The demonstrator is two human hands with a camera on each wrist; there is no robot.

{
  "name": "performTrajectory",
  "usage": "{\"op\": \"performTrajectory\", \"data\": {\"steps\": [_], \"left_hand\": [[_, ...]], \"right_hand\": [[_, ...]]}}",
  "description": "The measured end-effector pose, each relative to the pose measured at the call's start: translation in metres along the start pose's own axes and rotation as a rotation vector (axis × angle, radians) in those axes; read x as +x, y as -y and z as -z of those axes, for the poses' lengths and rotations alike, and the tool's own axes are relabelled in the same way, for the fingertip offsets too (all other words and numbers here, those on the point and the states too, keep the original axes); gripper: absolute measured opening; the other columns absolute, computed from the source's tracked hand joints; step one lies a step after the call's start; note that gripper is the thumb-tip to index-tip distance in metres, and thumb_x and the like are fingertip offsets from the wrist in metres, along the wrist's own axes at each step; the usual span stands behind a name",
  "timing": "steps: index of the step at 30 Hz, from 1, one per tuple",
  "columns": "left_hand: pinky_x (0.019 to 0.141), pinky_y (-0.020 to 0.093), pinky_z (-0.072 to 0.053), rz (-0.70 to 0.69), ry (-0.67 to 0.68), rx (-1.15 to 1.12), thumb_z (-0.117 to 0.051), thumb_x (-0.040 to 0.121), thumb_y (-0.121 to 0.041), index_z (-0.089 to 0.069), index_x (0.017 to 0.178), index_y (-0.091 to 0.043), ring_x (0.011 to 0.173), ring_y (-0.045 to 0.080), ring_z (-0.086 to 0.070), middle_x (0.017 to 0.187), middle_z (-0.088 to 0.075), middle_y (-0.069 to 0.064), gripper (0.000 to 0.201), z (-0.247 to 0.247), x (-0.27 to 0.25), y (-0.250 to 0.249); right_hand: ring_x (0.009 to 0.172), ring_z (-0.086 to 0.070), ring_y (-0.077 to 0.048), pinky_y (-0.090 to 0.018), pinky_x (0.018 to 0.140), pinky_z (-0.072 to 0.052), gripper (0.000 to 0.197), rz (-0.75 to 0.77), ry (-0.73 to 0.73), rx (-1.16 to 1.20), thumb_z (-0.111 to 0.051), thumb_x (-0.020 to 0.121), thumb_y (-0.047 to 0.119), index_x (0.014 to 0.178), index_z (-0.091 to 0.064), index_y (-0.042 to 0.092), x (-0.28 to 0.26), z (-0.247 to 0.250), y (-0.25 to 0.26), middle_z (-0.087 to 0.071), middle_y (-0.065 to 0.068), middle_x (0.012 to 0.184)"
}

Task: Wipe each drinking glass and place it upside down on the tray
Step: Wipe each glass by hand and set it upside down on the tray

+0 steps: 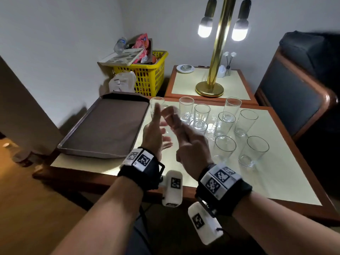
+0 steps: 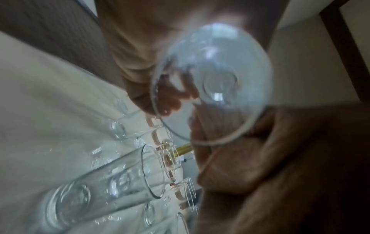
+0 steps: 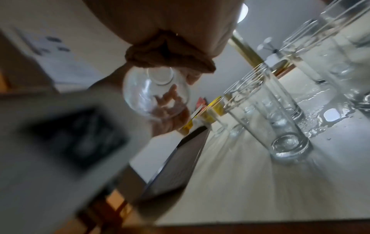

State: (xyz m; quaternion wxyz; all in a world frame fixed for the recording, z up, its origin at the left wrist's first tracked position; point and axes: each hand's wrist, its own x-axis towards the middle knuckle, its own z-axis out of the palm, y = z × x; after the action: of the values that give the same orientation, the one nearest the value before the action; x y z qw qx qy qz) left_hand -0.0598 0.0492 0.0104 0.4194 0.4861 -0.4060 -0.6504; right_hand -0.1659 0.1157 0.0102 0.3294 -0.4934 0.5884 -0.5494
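Observation:
A clear drinking glass (image 1: 170, 113) hangs tilted and blurred in the air between my two hands, above the table's left part. My right hand (image 1: 184, 133) grips it with curled fingers (image 3: 170, 55) near its base (image 3: 159, 76). My left hand (image 1: 154, 133) stands beside it with thumb up and fingers spread, its palm (image 2: 260, 158) against the rim of the glass (image 2: 220, 71). The brown tray (image 1: 110, 126) lies on the left with nothing on it. Several more glasses (image 1: 224, 124) stand upright to the right. I see no cloth.
Water lies pooled (image 3: 330, 115) on the cream table (image 1: 266, 172) around the glasses. Behind it a side table carries a brass lamp (image 1: 209, 89). A yellow basket (image 1: 147, 76) sits in the corner and a dark chair (image 1: 294, 89) stands on the right.

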Motion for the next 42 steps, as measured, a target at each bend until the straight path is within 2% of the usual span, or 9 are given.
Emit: {"op": "performTrajectory", "data": {"steps": [2, 7, 12, 17, 21, 25, 30, 37, 42], "left_hand": [[0.1, 0.059, -0.05, 0.124, 0.097, 0.015, -0.035, 0.086, -0.086, -0.052, 0.132, -0.007, 0.109, 0.05, -0.064, 0.121, -0.061, 0.035, 0.093, 0.0, -0.002, 0.003], [0.067, 0.036, -0.051, -0.028, 0.092, 0.113, -0.063, 0.077, -0.078, -0.063, 0.108, -0.014, 0.073, 0.022, -0.063, 0.098, -0.068, 0.013, 0.072, 0.007, -0.003, 0.002], [0.1, 0.057, -0.05, 0.084, 0.121, 0.066, -0.047, 0.09, -0.074, -0.053, 0.127, -0.01, 0.111, 0.041, -0.066, 0.117, -0.071, 0.021, 0.074, 0.012, 0.001, 0.01], [0.068, 0.034, -0.049, -0.085, -0.06, 0.022, -0.057, 0.074, -0.086, -0.064, 0.116, -0.013, 0.075, 0.02, -0.059, 0.092, -0.064, 0.003, 0.085, 0.007, 0.002, 0.011], [0.098, 0.05, -0.052, 0.062, 0.1, 0.059, -0.039, 0.094, -0.073, -0.046, 0.141, -0.009, 0.113, 0.039, -0.065, 0.128, -0.064, 0.023, 0.08, 0.009, 0.003, 0.008], [0.067, 0.034, -0.052, -0.09, 0.028, 0.103, -0.072, 0.07, -0.078, -0.06, 0.116, -0.009, 0.076, 0.022, -0.064, 0.098, -0.07, 0.006, 0.084, 0.01, 0.0, 0.005], [0.102, 0.058, -0.049, 0.035, 0.09, -0.012, -0.05, 0.085, -0.079, -0.054, 0.132, -0.013, 0.106, 0.034, -0.066, 0.123, -0.066, 0.022, 0.081, 0.012, 0.002, 0.01], [0.083, 0.043, -0.056, -0.047, -0.032, -0.056, -0.061, 0.072, -0.083, -0.065, 0.108, -0.018, 0.091, 0.025, -0.067, 0.106, -0.068, 0.009, 0.074, 0.01, 0.004, 0.007], [0.075, 0.037, -0.058, -0.112, 0.157, 0.298, -0.082, 0.079, -0.037, -0.055, 0.13, -0.009, 0.081, 0.019, -0.07, 0.095, -0.071, 0.004, 0.064, 0.012, -0.007, 0.011]], "right_hand": [[0.036, -0.051, -0.011, -0.022, 0.038, -0.038, 0.021, -0.049, -0.035, 0.057, -0.053, 0.105, 0.021, 0.11, -0.072, 0.028, 0.007, -0.001, -0.004, -0.065, -0.006, 0.062], [0.036, -0.051, -0.014, -0.021, 0.039, -0.037, 0.022, -0.042, -0.109, 0.083, -0.053, 0.105, 0.024, 0.115, -0.073, 0.026, 0.016, -0.001, -0.009, -0.059, -0.001, 0.053], [0.035, -0.049, -0.015, -0.022, 0.038, -0.037, 0.024, -0.055, -0.038, 0.067, -0.054, 0.105, 0.022, 0.12, -0.072, 0.027, 0.014, -0.006, -0.011, -0.062, -0.003, 0.055], [0.036, -0.051, -0.016, -0.025, 0.04, -0.04, 0.027, -0.011, -0.02, 0.047, -0.052, 0.106, 0.023, 0.126, -0.068, 0.031, 0.005, -0.008, -0.008, -0.068, -0.012, 0.066], [0.036, -0.052, -0.014, -0.024, 0.039, -0.04, 0.026, -0.007, -0.078, 0.05, -0.054, 0.105, 0.022, 0.122, -0.071, 0.03, 0.018, -0.007, -0.009, -0.066, -0.008, 0.062], [0.036, -0.049, -0.015, -0.021, 0.038, -0.035, 0.024, -0.03, -0.092, 0.106, -0.053, 0.105, 0.023, 0.119, -0.071, 0.029, 0.02, -0.006, -0.008, -0.064, 0.001, 0.056], [0.037, -0.048, -0.015, -0.025, 0.042, -0.036, 0.018, -0.034, -0.032, 0.144, -0.058, 0.103, 0.025, 0.107, -0.074, 0.03, 0.019, -0.01, -0.004, -0.064, 0.0, 0.056], [0.035, -0.046, -0.014, -0.02, 0.037, -0.034, 0.026, -0.019, 0.043, 0.118, -0.055, 0.105, 0.021, 0.124, -0.071, 0.025, 0.006, -0.007, 0.001, -0.067, -0.007, 0.068], [0.034, -0.044, -0.01, -0.02, 0.034, -0.032, 0.021, -0.025, 0.013, 0.019, -0.054, 0.105, 0.019, 0.114, -0.073, 0.018, 0.044, 0.017, 0.008, -0.071, 0.001, 0.075]]}}
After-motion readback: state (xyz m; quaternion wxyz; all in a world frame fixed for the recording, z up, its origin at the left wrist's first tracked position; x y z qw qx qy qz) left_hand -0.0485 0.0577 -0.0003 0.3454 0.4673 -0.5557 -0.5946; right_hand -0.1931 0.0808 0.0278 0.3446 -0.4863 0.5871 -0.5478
